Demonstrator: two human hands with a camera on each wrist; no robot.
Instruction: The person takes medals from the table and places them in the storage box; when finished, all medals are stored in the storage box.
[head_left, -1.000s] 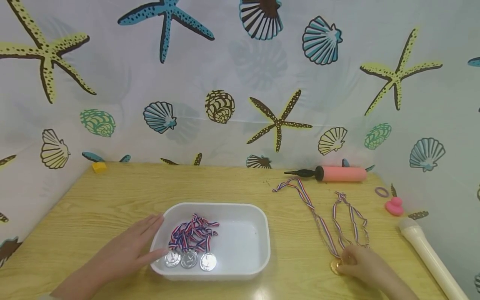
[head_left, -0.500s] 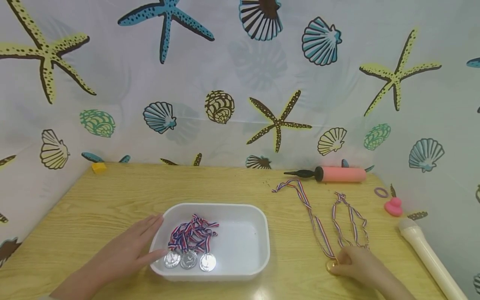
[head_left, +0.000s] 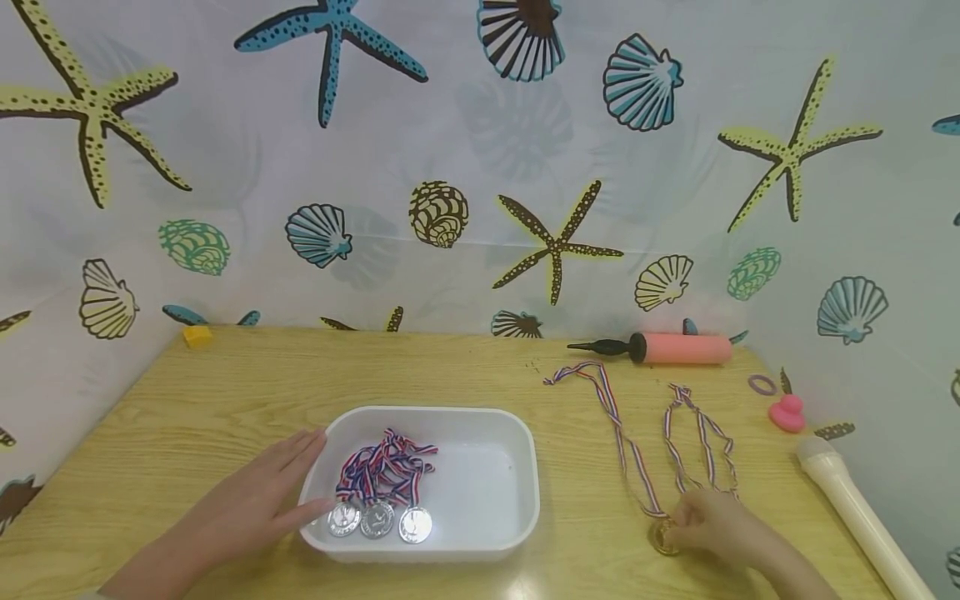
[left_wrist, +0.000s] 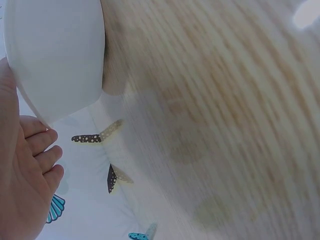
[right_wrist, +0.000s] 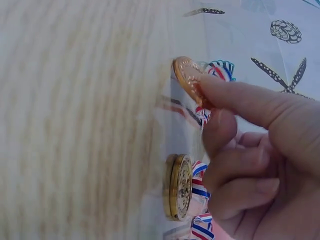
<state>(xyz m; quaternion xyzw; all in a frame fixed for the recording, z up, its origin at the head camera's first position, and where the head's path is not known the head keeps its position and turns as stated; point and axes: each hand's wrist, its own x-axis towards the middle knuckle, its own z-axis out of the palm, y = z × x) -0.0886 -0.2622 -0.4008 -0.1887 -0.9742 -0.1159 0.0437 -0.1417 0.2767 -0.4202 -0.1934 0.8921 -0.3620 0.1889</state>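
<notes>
Pale wood-grain table [head_left: 247, 375], light sheen near the front edge, backed and flanked by white cloth [head_left: 390, 150] printed with starfish and shells. Along the far edge: yellow block [head_left: 198, 336] at left, pink pump [head_left: 686, 348] with black nozzle at right. Down the right side: purple ring [head_left: 752, 382], pink toy [head_left: 787, 414], long cream rod [head_left: 866, 517] lying at a slant. White tray [head_left: 480, 487] sits front and centre; three silver medals [head_left: 377, 520] lie in its left part, in a row near the front wall, their striped ribbons [head_left: 382, 471] bunched behind them. Left hand [head_left: 251, 500] is at the tray's left side, fingers extended and relaxed along the outside, thumb reaching over the rim; whether it presses or just touches is hard to tell. Right hand [head_left: 716, 525] is low over the table, well right of the tray, thumb and index finger pinching a gold-toned medal [head_left: 662, 537] by its edge, other fingers curled toward the palm. That medal is tilted in the right wrist view, its striped ribbon [head_left: 613, 410] trailing away toward the pump. Second gold medal [right_wrist: 184, 190] lies on the table just beside the right hand; a looped ribbon [head_left: 707, 442] stretches out behind the same hand.
</notes>
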